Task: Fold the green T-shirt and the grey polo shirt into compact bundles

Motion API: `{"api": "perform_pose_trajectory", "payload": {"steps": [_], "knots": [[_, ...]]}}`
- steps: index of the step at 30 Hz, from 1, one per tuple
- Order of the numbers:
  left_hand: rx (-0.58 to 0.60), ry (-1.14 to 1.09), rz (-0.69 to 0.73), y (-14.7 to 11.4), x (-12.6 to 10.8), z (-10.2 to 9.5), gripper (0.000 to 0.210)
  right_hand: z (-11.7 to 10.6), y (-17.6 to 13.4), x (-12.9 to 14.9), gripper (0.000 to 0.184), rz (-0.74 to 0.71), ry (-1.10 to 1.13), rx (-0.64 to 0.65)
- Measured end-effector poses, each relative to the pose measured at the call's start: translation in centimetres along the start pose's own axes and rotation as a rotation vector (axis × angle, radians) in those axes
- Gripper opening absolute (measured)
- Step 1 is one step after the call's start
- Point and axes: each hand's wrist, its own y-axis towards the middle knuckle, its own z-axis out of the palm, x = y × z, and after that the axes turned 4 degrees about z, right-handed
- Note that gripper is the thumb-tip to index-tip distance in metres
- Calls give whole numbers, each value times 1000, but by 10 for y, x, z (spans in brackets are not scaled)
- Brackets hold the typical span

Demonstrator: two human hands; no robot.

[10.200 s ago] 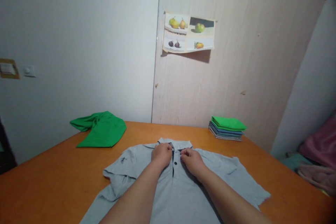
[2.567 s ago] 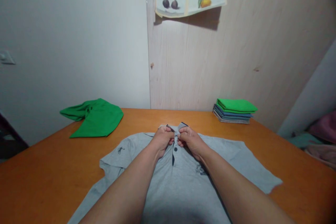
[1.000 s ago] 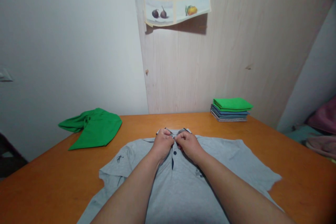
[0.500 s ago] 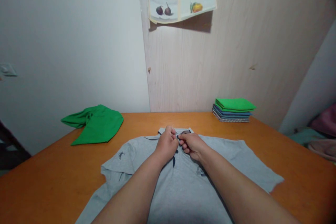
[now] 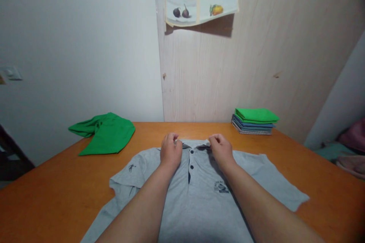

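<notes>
Your left hand (image 5: 171, 152) and right hand (image 5: 222, 153) at the collar (image 5: 194, 142).
The right pinches one collar end; whether the left grips the other cannot be told. The grey shirt (image 5: 196, 205) lies front up on the orange table (image 5: 65, 190).

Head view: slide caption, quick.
Left hand and right hand at the collar of a grey shirt on an orange table.

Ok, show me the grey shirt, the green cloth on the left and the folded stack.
Grey shirt (image 5: 194, 201), head view: front, below the buttons.
Green cloth (image 5: 112, 136), head view: its broad part.
Folded stack (image 5: 255, 117), head view: green top piece.
</notes>
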Motion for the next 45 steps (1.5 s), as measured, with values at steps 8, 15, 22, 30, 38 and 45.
{"api": "perform_pose_trajectory", "payload": {"steps": [8, 15, 22, 30, 38, 45], "knots": [[441, 316, 35, -8, -9, -8, 22, -2, -8, -7, 18, -138, -593, 284], [336, 406, -66, 0, 7, -15, 29, -19, 10, -19, 29, -54, -657, 164], [208, 531, -255, 10, 26, -25, 30, -33, 25, -31, 24, 6, -735, 151], [287, 612, -262, 6, 32, -27, 23, -33, 23, -28, 18, 33, -863, 173], [258, 640, -278, 6, 31, -28, 24, -44, 27, -31, 29, 96, -908, 31], [213, 508, -131, 4, 20, -20, 29, -26, 20, -24, 28, -60, -809, 81]]}}
